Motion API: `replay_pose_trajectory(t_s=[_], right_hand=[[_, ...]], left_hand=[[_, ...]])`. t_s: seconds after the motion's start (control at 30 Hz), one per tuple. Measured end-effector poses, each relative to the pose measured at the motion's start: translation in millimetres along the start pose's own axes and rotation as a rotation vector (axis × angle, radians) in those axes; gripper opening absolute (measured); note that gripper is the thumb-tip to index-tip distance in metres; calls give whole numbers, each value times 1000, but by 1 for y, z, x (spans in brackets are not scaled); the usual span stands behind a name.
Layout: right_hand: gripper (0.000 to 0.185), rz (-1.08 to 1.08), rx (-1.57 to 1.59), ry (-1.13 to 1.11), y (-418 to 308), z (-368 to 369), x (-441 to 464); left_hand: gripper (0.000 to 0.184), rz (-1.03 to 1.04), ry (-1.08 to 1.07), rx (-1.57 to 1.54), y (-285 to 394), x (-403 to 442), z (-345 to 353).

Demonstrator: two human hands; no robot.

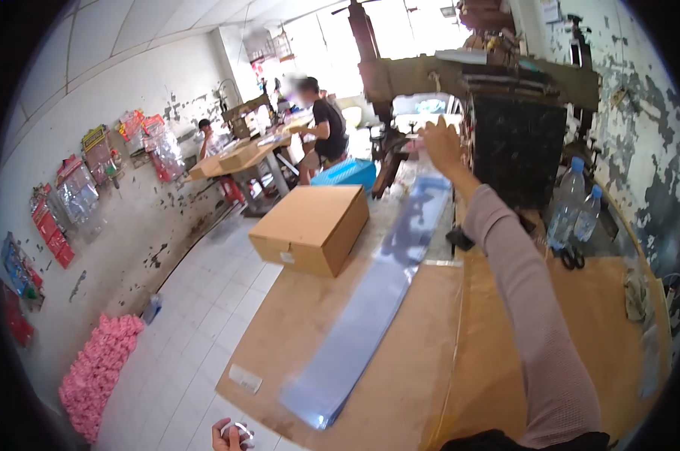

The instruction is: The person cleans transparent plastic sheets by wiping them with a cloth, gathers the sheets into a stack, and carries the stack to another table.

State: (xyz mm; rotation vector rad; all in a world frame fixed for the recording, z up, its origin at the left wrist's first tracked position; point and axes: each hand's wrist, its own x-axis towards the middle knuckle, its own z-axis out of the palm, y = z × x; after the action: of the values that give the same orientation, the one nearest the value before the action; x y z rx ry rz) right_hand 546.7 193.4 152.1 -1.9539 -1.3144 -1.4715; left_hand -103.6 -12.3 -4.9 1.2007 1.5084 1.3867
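A long strip of clear bluish plastic film [355,331] lies along the brown covered table [422,361] and reaches back to the machine [430,75]. My right hand [440,146] is raised at the strip's far end, in front of the machine, with its fingers bent; whether it grips anything there is too small to tell. Down at the bottom edge, left of the table, my left hand [231,436] is curled around a small, shiny, whitish object [238,434] that I cannot identify.
A closed cardboard box [310,225] sits at the table's far left. Bottles [567,203] and black scissors [571,258] are on the right. Pink material [103,376] lies on the floor. Two people [326,124] sit at a table behind, near a blue crate [345,174].
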Motion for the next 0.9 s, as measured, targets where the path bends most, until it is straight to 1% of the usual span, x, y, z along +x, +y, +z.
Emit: replay_pose_trajectory(t_s=[0.07, 0.1, 0.13, 0.17, 0.27, 0.3, 0.33, 0.4, 0.43, 0.47, 0.53, 0.57, 0.63, 0.67, 0.73, 0.77, 0.8, 0.87, 0.9], right_hand=[[17, -15, -10, -69, -5, 4, 12], [21, -10, -36, -68, -7, 8, 13], [26, -2, -57, -75, -10, 13, 10], [31, 6, -75, -93, -16, 19, 0], [48, -16, 68, -141, -44, 23, -51], [52, -34, 180, -500, -53, 16, -66], [57, -50, 289, -855, -63, 1, -80], [64, -73, 467, -1142, -77, -28, -116], [64, -135, 442, -1163, -82, -37, -132], [65, -195, 420, -1181, -85, -44, -147], [65, -136, 469, -1052, -89, -39, -174], [65, -102, 492, -986, -88, -33, -183], [65, -64, 498, -942, -83, -18, -188], [65, -44, 501, -921, -80, -16, -188], [64, -7, 562, -877, -73, -21, -192], [63, 10, 591, -854, -71, -31, -190], [61, -4, 633, -872, -67, -44, -192], [57, -21, 709, -918, -51, -102, -194], [55, -115, 674, -889, -42, -125, -202]], left_hand=[[24, -11, -43, 55, 7, 1, 16], [26, -22, -68, 7, 4, 4, 23], [27, 18, -60, -25, 0, 8, 33], [28, 52, -54, -47, -6, 11, 48], [33, 107, -84, -112, -12, 10, 83], [33, 89, -41, -91, -4, 4, 95], [33, 108, -62, -26, -10, 4, 96], [33, 155, -98, 109, -26, 10, 98], [40, 168, -122, 124, -29, 12, 98], [30, 112, -106, 68, -17, 7, 104], [13, 6, -77, -44, 7, -2, 119], [13, 69, -69, 4, 5, -1, 119], [15, 195, -58, 99, -9, 2, 118], [24, 217, -103, 189, -17, 3, 114], [47, 266, -187, 375, -26, 7, 102], [52, 93, -205, 306, 2, -6, 106], [49, 149, -186, 396, 4, -8, 101], [44, 260, -163, 578, 0, -14, 89], [40, 297, -102, 508, -3, -19, 84]])
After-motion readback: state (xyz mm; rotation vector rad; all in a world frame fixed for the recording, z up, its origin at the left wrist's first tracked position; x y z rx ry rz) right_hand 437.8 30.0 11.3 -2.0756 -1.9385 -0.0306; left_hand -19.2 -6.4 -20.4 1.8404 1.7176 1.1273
